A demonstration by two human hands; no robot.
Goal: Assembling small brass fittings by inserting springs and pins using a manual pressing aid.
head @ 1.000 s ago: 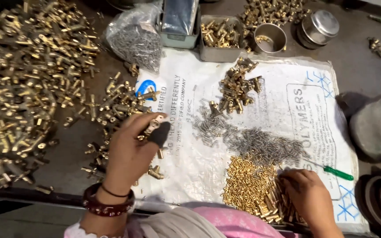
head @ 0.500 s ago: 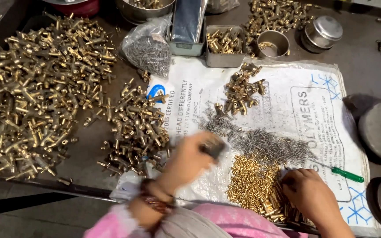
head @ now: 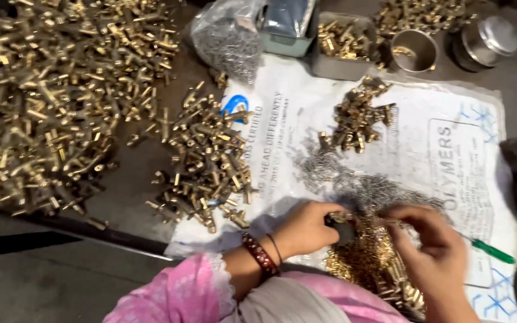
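While both hands meet over the small brass parts, the work reads as a fitting step.

Left hand: left hand (head: 306, 228) curls around a small dark holder (head: 343, 232), fingers clamped on it, wrist with a dark red bangle (head: 259, 256) resting low on the printed white sack (head: 450, 113).

Right hand: right hand (head: 431, 245) has thumb and forefinger pinched together right at the holder; whatever they grip is too small and blurred to tell.

Where the parts lie: the heap of small brass pins (head: 369, 269) sits directly under both hands; the grey springs (head: 360, 188) spread just beyond them on the sack.

Step in hand: judged from the pose, 1 tiny piece is being seated into the holder.

Next move calls for: steady alignment of fingertip and holder, since the piece is tiny and the 2 hands nearly touch.

Nearby: a green-handled screwdriver (head: 493, 252) lies just right of the right hand; a large brass fittings pile (head: 49, 101) fills the far left.
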